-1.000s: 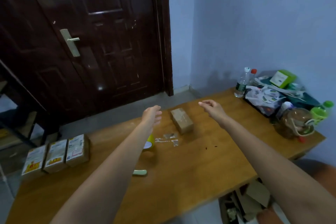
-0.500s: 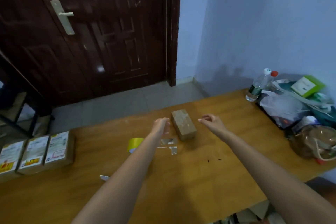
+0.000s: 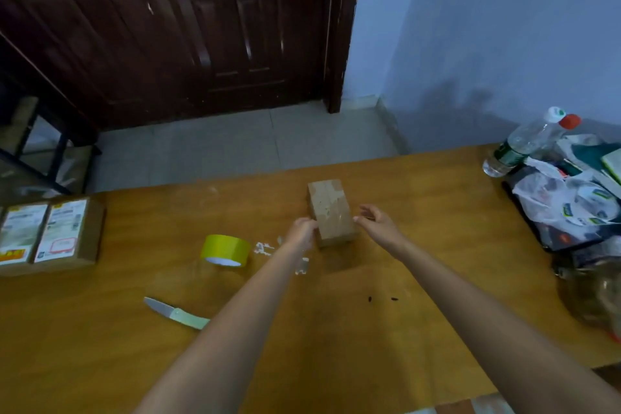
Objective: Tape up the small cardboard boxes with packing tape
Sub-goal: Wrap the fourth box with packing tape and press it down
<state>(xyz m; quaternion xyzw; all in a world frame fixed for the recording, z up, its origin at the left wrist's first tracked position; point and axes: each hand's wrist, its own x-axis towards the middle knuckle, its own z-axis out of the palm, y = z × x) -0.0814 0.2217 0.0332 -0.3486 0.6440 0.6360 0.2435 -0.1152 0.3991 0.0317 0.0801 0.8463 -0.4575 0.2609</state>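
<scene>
A small brown cardboard box (image 3: 331,212) with a taped top seam lies on the wooden table (image 3: 386,329), lengthwise away from me. My left hand (image 3: 302,232) touches the box's near left side, its fingertips partly hidden. At the box's near right edge hovers my right hand (image 3: 376,225), fingers loosely curled, thumb tip at the edge, holding nothing. A yellow roll of packing tape (image 3: 225,249) sits left of my left hand. Two labelled cardboard boxes (image 3: 50,235) lie side by side at the table's left edge.
A knife (image 3: 174,312) with a pale green handle lies near my left forearm. Scraps of white tape (image 3: 263,248) stick to the table. Plastic bottles (image 3: 524,141), plastic bags (image 3: 568,205) and a jar (image 3: 591,292) crowd the right end. A dark door (image 3: 201,27) stands beyond the table.
Both hands have dropped and closed in on the small box, from raised and apart to either side of its near end. My view has tilted down, showing the tape roll and knife.
</scene>
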